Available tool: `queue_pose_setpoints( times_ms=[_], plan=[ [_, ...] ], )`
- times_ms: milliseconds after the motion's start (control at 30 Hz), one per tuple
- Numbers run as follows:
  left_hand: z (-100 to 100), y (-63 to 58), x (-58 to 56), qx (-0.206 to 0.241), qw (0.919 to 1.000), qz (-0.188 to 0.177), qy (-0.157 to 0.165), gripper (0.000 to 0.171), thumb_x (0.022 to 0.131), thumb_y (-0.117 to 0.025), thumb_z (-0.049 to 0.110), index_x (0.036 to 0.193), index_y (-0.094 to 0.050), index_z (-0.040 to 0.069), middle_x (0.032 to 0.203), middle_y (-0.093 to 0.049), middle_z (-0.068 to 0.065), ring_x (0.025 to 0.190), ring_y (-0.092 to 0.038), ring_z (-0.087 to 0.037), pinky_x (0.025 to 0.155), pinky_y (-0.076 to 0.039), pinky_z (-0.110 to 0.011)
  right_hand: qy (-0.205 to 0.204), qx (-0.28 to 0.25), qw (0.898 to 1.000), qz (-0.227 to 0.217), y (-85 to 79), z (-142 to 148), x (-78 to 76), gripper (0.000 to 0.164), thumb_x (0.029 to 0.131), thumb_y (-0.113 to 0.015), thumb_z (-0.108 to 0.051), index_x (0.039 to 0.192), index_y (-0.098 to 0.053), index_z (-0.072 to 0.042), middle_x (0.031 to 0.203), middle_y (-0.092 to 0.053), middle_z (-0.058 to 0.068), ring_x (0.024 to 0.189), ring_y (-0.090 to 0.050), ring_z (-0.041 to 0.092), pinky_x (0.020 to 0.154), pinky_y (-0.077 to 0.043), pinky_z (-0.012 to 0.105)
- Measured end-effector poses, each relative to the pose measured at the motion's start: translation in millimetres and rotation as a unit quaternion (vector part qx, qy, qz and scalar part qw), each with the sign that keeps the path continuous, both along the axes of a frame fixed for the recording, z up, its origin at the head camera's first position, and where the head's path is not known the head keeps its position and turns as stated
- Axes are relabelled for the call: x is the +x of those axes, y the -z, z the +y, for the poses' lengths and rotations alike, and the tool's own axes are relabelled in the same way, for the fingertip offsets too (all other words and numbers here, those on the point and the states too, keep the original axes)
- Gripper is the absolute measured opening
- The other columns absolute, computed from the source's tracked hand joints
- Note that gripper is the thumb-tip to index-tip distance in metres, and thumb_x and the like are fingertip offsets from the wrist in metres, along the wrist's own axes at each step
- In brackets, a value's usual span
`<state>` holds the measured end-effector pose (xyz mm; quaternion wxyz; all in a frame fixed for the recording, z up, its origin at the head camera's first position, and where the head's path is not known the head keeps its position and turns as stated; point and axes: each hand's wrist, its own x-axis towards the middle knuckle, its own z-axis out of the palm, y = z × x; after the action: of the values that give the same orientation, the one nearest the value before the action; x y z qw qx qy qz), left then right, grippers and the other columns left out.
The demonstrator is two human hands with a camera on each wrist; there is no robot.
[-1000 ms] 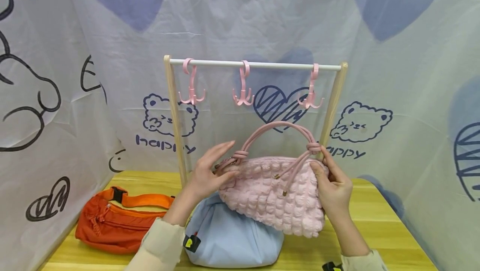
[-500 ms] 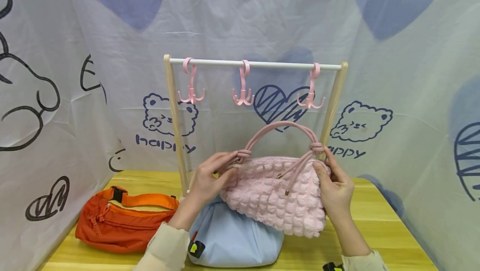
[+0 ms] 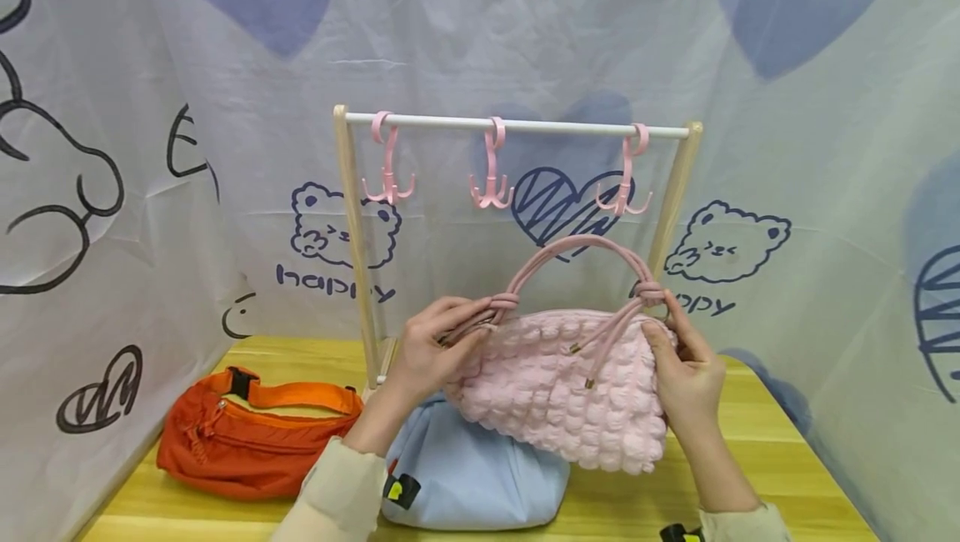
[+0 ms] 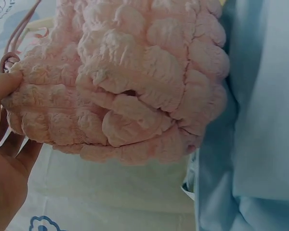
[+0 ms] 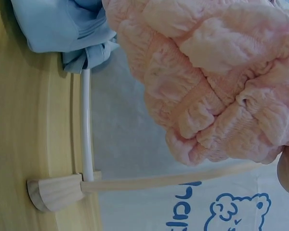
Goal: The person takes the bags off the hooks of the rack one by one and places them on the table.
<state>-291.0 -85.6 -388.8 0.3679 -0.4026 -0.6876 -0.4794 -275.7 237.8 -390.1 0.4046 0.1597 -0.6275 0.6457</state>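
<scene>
A puffy pink handbag (image 3: 562, 392) hangs between both hands, its knotted cord handle (image 3: 581, 246) arching up. My left hand (image 3: 435, 346) pinches the bag's upper left corner near the handle knot. At the upper right corner, my right hand (image 3: 686, 367) grips the bag with the thumb in front. The quilted bag side (image 4: 130, 82) fills much of the left wrist view, thumb and fingers at its edge. In the right wrist view the bag (image 5: 207, 82) covers the upper right. Behind and below it, a light blue bag (image 3: 472, 475) sits on the table, partly hidden.
An orange waist bag (image 3: 247, 446) lies on the wooden table (image 3: 780, 442) at left. Behind stands a rack with a white bar (image 3: 562, 127) carrying three pink hooks, including the middle hook (image 3: 492, 175). A wooden foot (image 5: 55, 192) of the rack rests on the table.
My left hand has closed from open fingers onto the bag's left corner. Both hands and the pink bag have shifted slightly right; the head view has moved a little.
</scene>
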Motion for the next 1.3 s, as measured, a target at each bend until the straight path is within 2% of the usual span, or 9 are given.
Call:
queue_pose_setpoints(
  times_ms=[167, 300, 433, 533, 667, 767, 933, 1133, 1300],
  plan=[
    [5, -7.5, 4.3, 0.007, 0.9999, -0.007, 0.007, 0.040, 0.086, -0.080, -0.007, 0.125, -0.074, 0.000, 0.113, -0.073, -0.013, 0.097, -0.070, -0.026, 0.078, -0.059, -0.024, -0.006, 0.001, 1.000, -0.006, -5.1, 7, 1.8, 0.049, 0.092, -0.070, 0.013, 0.138, -0.065, -0.004, 0.089, -0.070, -0.009, 0.062, -0.053, 0.000, 0.053, -0.045, 0.009],
    [11, -11.1, 10.3, 0.021, 0.9996, -0.018, 0.005, 0.039, 0.086, -0.081, -0.005, 0.124, -0.075, 0.000, 0.111, -0.074, -0.013, 0.097, -0.070, -0.025, 0.076, -0.058, -0.025, 0.017, 0.021, 0.999, -0.027, -7.7, 13, 3.4, 0.050, 0.092, -0.071, 0.012, 0.139, -0.066, -0.007, 0.088, -0.068, -0.009, 0.061, -0.050, 0.001, 0.051, -0.044, 0.010],
    [20, -13.4, 15.9, 0.032, 0.9977, -0.059, 0.004, 0.039, 0.087, -0.082, -0.001, 0.126, -0.075, 0.004, 0.112, -0.074, -0.010, 0.099, -0.069, -0.022, 0.077, -0.058, -0.025, 0.049, 0.046, 0.996, -0.063, -10.9, 21, 6.9, 0.050, 0.094, -0.072, 0.006, 0.140, -0.066, -0.013, 0.088, -0.066, -0.011, 0.060, -0.048, 0.002, 0.050, -0.042, 0.010],
    [28, -14.1, 18.2, 0.040, 0.9953, -0.088, 0.003, 0.039, 0.089, -0.082, 0.003, 0.127, -0.075, 0.007, 0.112, -0.074, -0.006, 0.100, -0.068, -0.020, 0.078, -0.058, -0.025, 0.051, 0.050, 0.995, -0.070, -12.5, 28, 8.6, 0.050, 0.095, -0.072, 0.005, 0.141, -0.066, -0.014, 0.090, -0.068, -0.011, 0.061, -0.050, 0.002, 0.051, -0.044, 0.010],
    [41, -14.4, 18.9, 0.050, 0.9943, -0.093, 0.011, 0.037, 0.090, -0.081, 0.003, 0.126, -0.076, 0.006, 0.113, -0.074, -0.007, 0.100, -0.068, -0.020, 0.077, -0.059, -0.025, 0.045, 0.043, 0.995, -0.084, -15.4, 38, 10.7, 0.049, 0.095, -0.071, 0.004, 0.141, -0.066, -0.014, 0.095, -0.072, -0.009, 0.063, -0.057, 0.002, 0.053, -0.049, 0.011],
    [51, -14.4, 19.9, 0.056, 0.9938, -0.094, 0.017, 0.036, 0.090, -0.081, 0.003, 0.126, -0.076, 0.006, 0.113, -0.074, -0.008, 0.099, -0.069, -0.020, 0.075, -0.059, -0.025, 0.060, 0.051, 0.992, -0.097, -17.9, 45, 13.3, 0.049, 0.096, -0.072, 0.002, 0.141, -0.066, -0.016, 0.094, -0.071, -0.011, 0.062, -0.056, 0.002, 0.052, -0.048, 0.011],
    [67, -14.6, 23.4, 0.062, 0.9908, -0.118, 0.025, 0.036, 0.091, -0.081, 0.008, 0.127, -0.076, 0.008, 0.111, -0.074, -0.007, 0.096, -0.069, -0.018, 0.072, -0.059, -0.025, 0.091, 0.067, 0.987, -0.116, -20.9, 57, 17.2, 0.049, 0.096, -0.073, -0.001, 0.141, -0.067, -0.019, 0.092, -0.069, -0.014, 0.061, -0.053, 0.001, 0.051, -0.046, 0.011],
    [86, -14.2, 23.6, 0.065, 0.9877, -0.136, 0.041, 0.036, 0.091, -0.080, 0.008, 0.127, -0.076, 0.009, 0.112, -0.074, -0.007, 0.097, -0.069, -0.017, 0.075, -0.060, -0.026, 0.090, 0.053, 0.989, -0.100, -21.6, 73, 18.0, 0.048, 0.094, -0.072, 0.005, 0.139, -0.068, -0.012, 0.091, -0.072, -0.015, 0.062, -0.057, -0.002, 0.052, -0.047, 0.010],
    [101, -13.5, 23.6, 0.062, 0.9870, -0.141, 0.048, 0.035, 0.090, -0.080, 0.007, 0.126, -0.076, 0.008, 0.112, -0.075, -0.009, 0.092, -0.068, -0.014, 0.072, -0.059, -0.024, 0.106, 0.052, 0.986, -0.118, -19.3, 87, 19.2, 0.049, 0.093, -0.073, 0.005, 0.139, -0.068, -0.013, 0.092, -0.072, -0.015, 0.062, -0.056, -0.001, 0.051, -0.047, 0.009]
  ],
)
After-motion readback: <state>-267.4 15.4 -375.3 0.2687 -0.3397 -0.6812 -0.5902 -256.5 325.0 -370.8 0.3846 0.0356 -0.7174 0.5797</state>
